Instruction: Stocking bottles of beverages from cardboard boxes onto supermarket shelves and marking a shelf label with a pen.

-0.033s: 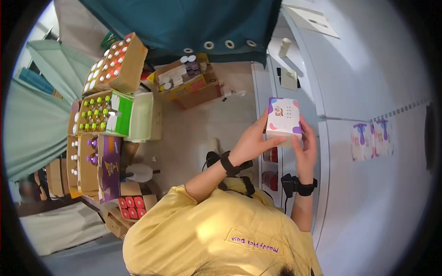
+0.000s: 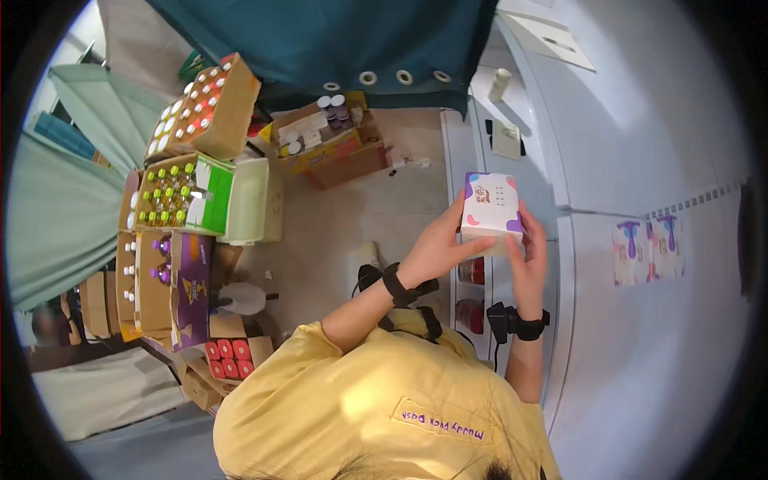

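Right of the frame's centre, a small white box [image 2: 490, 208] with purple, pink and blue blotches at its corners is held up between both hands. It is gripped along its left edge by the left hand [image 2: 436, 248], whose fingers [image 2: 474, 246] are curled under it, and its right edge is clasped by the right hand [image 2: 530, 256]. At the left of the frame, open cartons of bottles [image 2: 172, 196] are stacked on the floor [image 2: 360, 216].

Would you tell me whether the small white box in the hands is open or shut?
Shut: the white box shows no raised flap, held between left hand and right hand.
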A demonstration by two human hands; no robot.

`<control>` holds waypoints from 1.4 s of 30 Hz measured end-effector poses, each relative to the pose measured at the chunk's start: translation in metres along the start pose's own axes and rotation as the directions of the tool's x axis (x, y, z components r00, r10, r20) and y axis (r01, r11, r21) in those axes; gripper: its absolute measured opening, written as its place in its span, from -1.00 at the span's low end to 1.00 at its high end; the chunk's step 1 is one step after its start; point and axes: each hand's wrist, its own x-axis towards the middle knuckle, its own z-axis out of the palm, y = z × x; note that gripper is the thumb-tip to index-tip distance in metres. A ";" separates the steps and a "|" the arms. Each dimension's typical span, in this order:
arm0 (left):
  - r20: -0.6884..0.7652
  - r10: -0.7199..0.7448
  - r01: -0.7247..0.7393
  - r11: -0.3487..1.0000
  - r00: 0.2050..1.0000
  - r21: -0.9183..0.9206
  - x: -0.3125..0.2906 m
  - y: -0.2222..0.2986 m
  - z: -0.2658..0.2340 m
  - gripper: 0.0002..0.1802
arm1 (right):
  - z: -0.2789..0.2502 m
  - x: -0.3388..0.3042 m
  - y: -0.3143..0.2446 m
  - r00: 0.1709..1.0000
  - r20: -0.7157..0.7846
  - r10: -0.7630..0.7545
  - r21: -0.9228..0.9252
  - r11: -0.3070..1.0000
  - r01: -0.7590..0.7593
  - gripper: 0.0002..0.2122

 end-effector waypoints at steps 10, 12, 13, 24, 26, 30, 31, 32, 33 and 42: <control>-0.167 -0.173 0.210 0.948 0.971 0.239 0.006 -0.036 -0.138 -0.11 | 0.137 0.068 0.031 0.981 0.158 0.117 0.070 0.989 -0.129 -0.60; -0.194 -0.197 0.242 0.938 0.961 0.248 0.007 -0.042 -0.170 -0.13 | 0.169 0.082 0.039 0.971 0.173 0.166 0.084 0.980 -0.183 -0.61; -0.215 -0.219 0.269 0.933 0.952 0.240 0.007 -0.046 -0.185 -0.13 | 0.185 0.089 0.040 0.969 0.182 0.165 0.085 0.979 -0.183 -0.61; -0.320 -0.303 0.367 0.917 0.897 0.159 -0.009 -0.061 -0.322 -0.16 | 0.330 0.137 0.050 0.923 0.329 0.198 0.101 0.965 -0.243 -0.62; -0.358 -0.344 0.425 0.888 0.868 0.178 -0.013 -0.062 -0.337 -0.18 | 0.346 0.142 0.052 0.913 0.349 0.209 0.080 0.965 -0.252 -0.62; -0.380 -0.304 0.378 0.916 0.874 0.136 -0.015 -0.085 -0.357 -0.19 | 0.367 0.154 0.054 0.893 0.372 0.252 0.066 0.953 -0.296 -0.61; -0.391 -0.275 0.351 0.926 0.878 0.137 -0.015 -0.096 -0.359 -0.21 | 0.371 0.159 0.055 0.878 0.387 0.282 0.080 0.938 -0.336 -0.61; -0.405 -0.248 0.327 0.935 0.880 0.138 -0.014 -0.102 -0.363 -0.23 | 0.374 0.163 0.058 0.872 0.397 0.287 0.074 0.937 -0.342 -0.61; -0.415 -0.255 0.334 0.934 0.873 0.129 -0.012 -0.109 -0.366 -0.23 | 0.377 0.169 0.062 0.855 0.409 0.319 0.084 0.920 -0.383 -0.62; -0.458 -0.476 0.543 0.840 0.751 0.016 0.040 -0.158 -0.407 -0.28 | 0.415 0.244 0.107 0.757 0.451 0.473 0.108 0.813 -0.572 -0.65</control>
